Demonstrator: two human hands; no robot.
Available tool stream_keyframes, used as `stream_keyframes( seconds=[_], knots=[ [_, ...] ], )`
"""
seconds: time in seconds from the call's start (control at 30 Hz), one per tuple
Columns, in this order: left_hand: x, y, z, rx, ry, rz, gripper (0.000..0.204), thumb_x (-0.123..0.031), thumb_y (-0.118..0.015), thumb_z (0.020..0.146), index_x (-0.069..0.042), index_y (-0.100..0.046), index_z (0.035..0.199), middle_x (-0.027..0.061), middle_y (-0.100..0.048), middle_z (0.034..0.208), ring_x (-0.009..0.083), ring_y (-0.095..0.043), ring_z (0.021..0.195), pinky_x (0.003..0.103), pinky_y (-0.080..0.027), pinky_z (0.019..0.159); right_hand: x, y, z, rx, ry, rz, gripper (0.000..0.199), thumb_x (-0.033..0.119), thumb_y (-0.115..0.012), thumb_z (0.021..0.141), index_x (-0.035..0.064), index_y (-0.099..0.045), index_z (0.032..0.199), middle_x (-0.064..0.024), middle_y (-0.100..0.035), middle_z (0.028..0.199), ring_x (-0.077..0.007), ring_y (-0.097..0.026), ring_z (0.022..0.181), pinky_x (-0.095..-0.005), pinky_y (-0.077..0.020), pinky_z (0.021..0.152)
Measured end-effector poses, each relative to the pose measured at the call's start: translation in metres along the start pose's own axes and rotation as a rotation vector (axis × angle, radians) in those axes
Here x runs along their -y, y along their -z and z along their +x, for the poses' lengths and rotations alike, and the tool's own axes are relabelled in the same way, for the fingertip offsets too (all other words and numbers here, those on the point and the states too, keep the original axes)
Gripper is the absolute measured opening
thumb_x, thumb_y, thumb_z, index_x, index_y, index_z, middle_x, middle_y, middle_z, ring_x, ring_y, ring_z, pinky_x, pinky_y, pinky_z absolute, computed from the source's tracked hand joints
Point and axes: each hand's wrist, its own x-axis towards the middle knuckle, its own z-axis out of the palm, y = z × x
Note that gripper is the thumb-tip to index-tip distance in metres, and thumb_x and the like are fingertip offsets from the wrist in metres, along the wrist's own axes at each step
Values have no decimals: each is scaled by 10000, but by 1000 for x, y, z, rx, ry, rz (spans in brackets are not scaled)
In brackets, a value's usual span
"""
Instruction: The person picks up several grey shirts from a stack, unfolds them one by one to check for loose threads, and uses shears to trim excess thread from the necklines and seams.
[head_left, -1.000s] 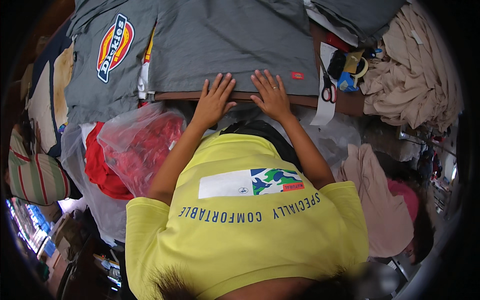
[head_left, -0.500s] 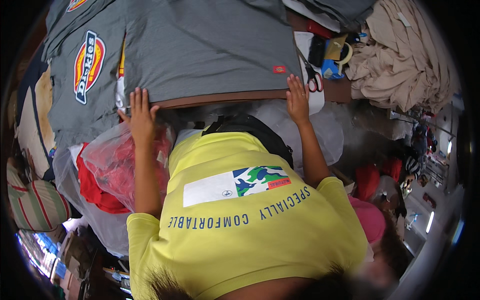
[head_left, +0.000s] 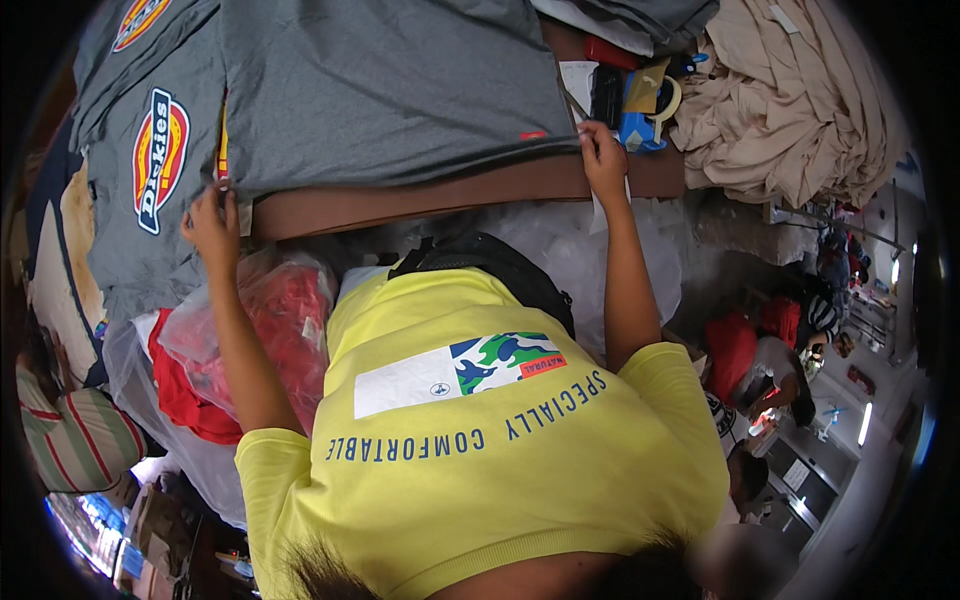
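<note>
A grey T-shirt (head_left: 390,90) lies spread on the brown tabletop, a small red label near its right corner. My left hand (head_left: 212,228) is closed in a pinch at the near left corner of that shirt. At the near right corner my right hand (head_left: 606,165) grips the cloth between thumb and fingers. Between the hands, the near hem runs in a slightly raised fold, behind the table's front edge. Left of it lies another grey T-shirt (head_left: 110,225) with a large red, yellow and blue emblem.
A roll of tape (head_left: 668,100), a black case (head_left: 606,95) and a blue item lie just past my right hand. A beige cloth heap (head_left: 780,100) is piled at the right. Clear plastic bags with red cloth (head_left: 270,335) hang below the brown table edge (head_left: 400,208).
Both hands have gone from lying flat to pinching the shirt's near corners. The hem has moved back from the table edge, baring more brown surface. The scissors are now mostly hidden near my right hand.
</note>
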Motion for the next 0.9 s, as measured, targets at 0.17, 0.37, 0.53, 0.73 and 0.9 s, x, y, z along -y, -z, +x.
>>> stream_keyframes(
  seconds=[0.17, 0.37, 0.53, 0.73, 0.9],
  knots=[
    [-20, -7, 36, -72, 65, 266, 253, -220, -581, 797, -216, -568, 1049, -28, -573, 1045, 162, -517, 964, 470, -278, 913, -12, -21, 36, -105, 168, -340, 207, 70, -533, 824, 73, -546, 1030, -114, -596, 871, -293, -551, 824, -381, -423, 736],
    [-108, -18, 15, -151, -221, -179, 320, -128, -556, 789, -134, -549, 1108, 60, -515, 1165, 258, -450, 1130, 457, -319, 947, 37, -56, 12, -203, 313, -497, 323, 193, -532, 837, 134, -530, 1154, -59, -501, 1197, -258, -433, 1149, -443, -327, 919],
    [-179, -42, -9, 169, -473, -291, 507, -288, -535, 855, -144, -403, 1323, 59, -358, 1392, 262, -287, 1308, 471, -215, 1054, 77, -98, -12, 192, 516, -435, 495, 374, -491, 872, 140, -429, 1305, -28, -369, 1392, -217, -301, 1304, -455, -212, 1054],
    [-141, -53, -11, 184, -345, -126, 568, -413, -469, 878, -144, -346, 1362, 22, -287, 1442, 233, -246, 1334, 464, -183, 1064, 54, -88, -15, 220, 379, -445, 525, 406, -454, 885, 137, -397, 1332, -29, -329, 1419, -208, -249, 1331, -446, -184, 1070],
    [-88, -44, -12, 75, -216, 14, 542, -386, -467, 888, -133, -357, 1355, 32, -304, 1433, 225, -262, 1327, 453, -197, 1059, 35, -71, -17, 135, 354, -547, 490, 368, -438, 901, 125, -403, 1326, -33, -328, 1419, -232, -259, 1326, -444, -185, 1068]
  ],
)
